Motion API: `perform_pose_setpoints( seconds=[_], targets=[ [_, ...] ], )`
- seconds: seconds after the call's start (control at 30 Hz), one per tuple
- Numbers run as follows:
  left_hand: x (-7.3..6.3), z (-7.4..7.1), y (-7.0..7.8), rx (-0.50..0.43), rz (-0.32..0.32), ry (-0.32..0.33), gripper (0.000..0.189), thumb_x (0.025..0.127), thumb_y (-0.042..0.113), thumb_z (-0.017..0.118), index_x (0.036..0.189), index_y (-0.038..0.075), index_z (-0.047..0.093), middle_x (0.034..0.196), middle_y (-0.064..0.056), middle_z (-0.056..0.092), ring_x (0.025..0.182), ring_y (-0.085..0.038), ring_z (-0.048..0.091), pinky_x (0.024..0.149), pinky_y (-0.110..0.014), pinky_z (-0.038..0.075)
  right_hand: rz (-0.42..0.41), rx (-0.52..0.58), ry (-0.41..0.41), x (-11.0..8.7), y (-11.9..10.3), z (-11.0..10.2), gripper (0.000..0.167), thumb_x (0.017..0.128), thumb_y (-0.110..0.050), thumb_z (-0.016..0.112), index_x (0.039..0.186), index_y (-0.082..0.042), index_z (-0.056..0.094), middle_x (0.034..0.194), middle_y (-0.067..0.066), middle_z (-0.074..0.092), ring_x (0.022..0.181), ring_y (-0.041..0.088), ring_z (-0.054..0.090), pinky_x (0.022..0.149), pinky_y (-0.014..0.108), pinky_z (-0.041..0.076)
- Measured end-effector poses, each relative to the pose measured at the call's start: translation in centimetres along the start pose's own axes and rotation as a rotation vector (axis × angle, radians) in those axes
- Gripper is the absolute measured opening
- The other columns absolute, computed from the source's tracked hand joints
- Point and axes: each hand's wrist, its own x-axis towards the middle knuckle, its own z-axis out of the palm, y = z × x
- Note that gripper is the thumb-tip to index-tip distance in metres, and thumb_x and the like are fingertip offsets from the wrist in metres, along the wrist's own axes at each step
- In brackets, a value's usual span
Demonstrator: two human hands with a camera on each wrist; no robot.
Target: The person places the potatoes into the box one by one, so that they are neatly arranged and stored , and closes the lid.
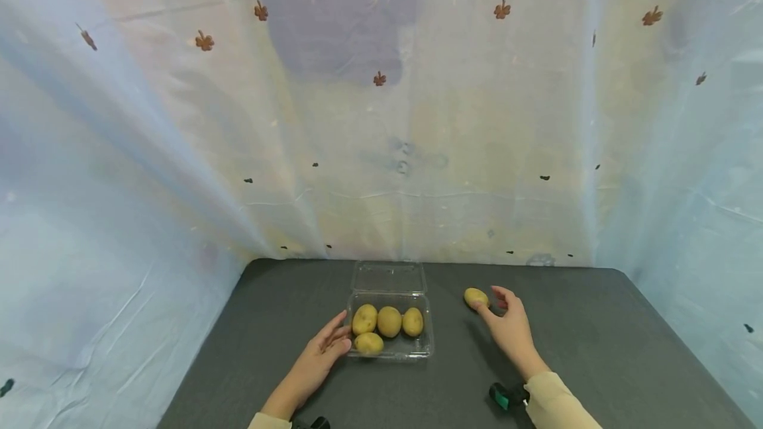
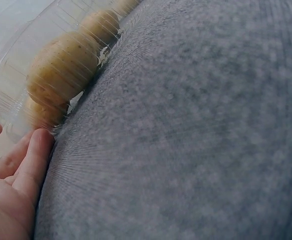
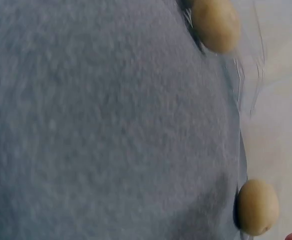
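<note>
Clearly, a lone potato [image 1: 475, 296] lies just beside the parted fingers [image 1: 504, 292] of the right hand [image 1: 511, 331].

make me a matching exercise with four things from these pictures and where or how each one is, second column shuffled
Things
1. clear plastic hinged box
2. four yellow rounded potatoes
3. lone yellow oval potato
4. bare left hand below a cream sleeve

Places and states
A. at the box's left side
B. open, lid tipped back
C. outside the box, by the bare right hand
D. inside the box

Pairs: 1-B, 2-D, 3-C, 4-A
</note>
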Motion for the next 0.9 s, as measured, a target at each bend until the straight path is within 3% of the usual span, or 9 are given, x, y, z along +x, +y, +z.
perform_pose_setpoints(
  seconds=[0.17,0.37,0.57,0.9],
  targets=[
    [-0.1,0.0,0.0,-0.007,0.003,0.008,0.063,0.101,0.033,0.052,0.155,0.026,0.021,0.148,-0.016,0.040,0.137,-0.032,0.035,0.107,-0.047,0.037,0.069,0.037,-0.031,0.5,0.7,-0.3,0.077,0.091,-0.049,0.063,0.147,-0.006,0.033,0.143,0.019,0.038,0.125,0.036,0.041,0.096,0.054,0.041],
    [-0.1,-0.1,0.0,-0.021,0.012,-0.012,0.063,0.102,0.033,0.051,0.156,0.026,0.019,0.150,-0.017,0.037,0.137,-0.033,0.034,0.107,-0.047,0.036,0.173,0.120,-0.150,0.8,1.5,-0.4,0.092,0.089,-0.053,0.064,0.153,-0.005,0.019,0.144,0.022,0.035,0.128,0.036,0.039,0.099,0.052,0.041],
    [-0.3,0.0,0.2,-0.019,0.010,-0.003,0.063,0.102,0.032,0.051,0.156,0.025,0.019,0.149,-0.018,0.037,0.137,-0.033,0.035,0.107,-0.047,0.037,0.175,0.131,-0.251,0.8,2.1,-0.3,0.103,0.084,-0.059,0.066,0.155,-0.006,0.013,0.150,0.020,0.030,0.135,0.036,0.030,0.104,0.054,0.035],
    [-0.2,0.3,0.2,-0.012,0.002,0.006,0.062,0.101,0.033,0.052,0.155,0.026,0.021,0.149,-0.016,0.038,0.137,-0.032,0.035,0.107,-0.047,0.036,0.180,0.096,-0.214,0.5,1.7,0.4,0.099,0.085,-0.052,0.069,0.152,-0.001,0.016,0.150,0.025,0.025,0.136,0.042,0.023,0.106,0.058,0.031]
  ],
)
